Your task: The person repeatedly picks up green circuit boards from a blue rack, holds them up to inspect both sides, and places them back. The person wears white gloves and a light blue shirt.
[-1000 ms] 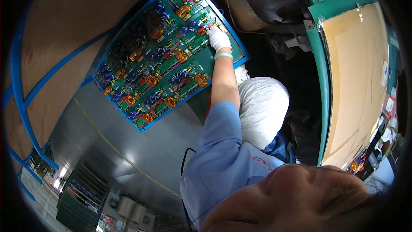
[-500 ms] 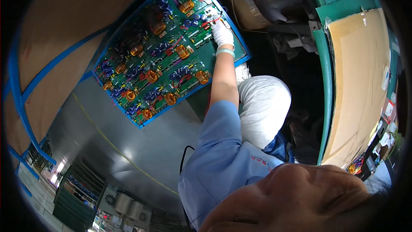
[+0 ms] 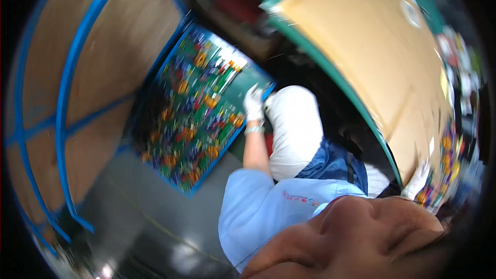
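Observation:
A blue-rimmed tray point(image 3: 208, 171) holds several green circuit boards point(image 3: 209, 101) with orange copper coils and blue capacitors, all smeared by motion. My left hand point(image 3: 253, 104), in a white glove, is over the tray's near right corner, beside a bare green part of it. No board shows in it, and its fingers are too blurred to read. My right hand point(image 3: 417, 180), also white-gloved, rests with fingers stretched out at the near edge of a cardboard-covered bench top point(image 3: 356, 51). More colourful electronic parts point(image 3: 448, 155) are just beyond that hand.
Blue metal tube frames point(image 3: 64, 88) with brown panels stand on the left. The bench's green edge point(image 3: 330, 62) runs close along my right side. My bent knee point(image 3: 295, 124) in white trousers is next to the tray. Grey floor point(image 3: 124, 191) with a yellow line lies lower left.
My left hand has drawn back from the boards at the tray's far right to its near corner. The view has swung right, and my right hand now shows at the bench.

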A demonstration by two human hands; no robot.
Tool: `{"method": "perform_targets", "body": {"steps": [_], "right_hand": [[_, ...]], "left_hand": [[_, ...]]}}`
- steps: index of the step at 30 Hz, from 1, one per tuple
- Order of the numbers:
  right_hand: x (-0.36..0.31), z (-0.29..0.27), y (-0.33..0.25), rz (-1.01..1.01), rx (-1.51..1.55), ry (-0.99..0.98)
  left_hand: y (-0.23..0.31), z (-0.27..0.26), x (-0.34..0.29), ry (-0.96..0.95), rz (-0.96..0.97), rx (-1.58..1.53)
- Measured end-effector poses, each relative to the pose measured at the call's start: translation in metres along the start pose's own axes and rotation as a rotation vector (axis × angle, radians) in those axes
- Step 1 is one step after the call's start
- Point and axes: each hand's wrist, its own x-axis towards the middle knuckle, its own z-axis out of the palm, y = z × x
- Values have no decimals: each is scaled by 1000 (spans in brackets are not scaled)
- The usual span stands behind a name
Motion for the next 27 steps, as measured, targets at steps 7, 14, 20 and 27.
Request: {"method": "perform_targets", "body": {"steps": [7, 14, 20, 27], "right_hand": [[-7, -58, 63, 55, 11, 232], [-31, -143, 184, 7, -510, 658], [-23, -174, 172, 18, -102, 274], [3, -166, 140, -101, -148, -133]], "left_hand": [[89, -3, -106, 60, 103, -108], [192, 59, -160, 181, 567, -210], [259, 142, -197, 212, 888, -171], [244, 171, -172, -560, 562, -263]]}}
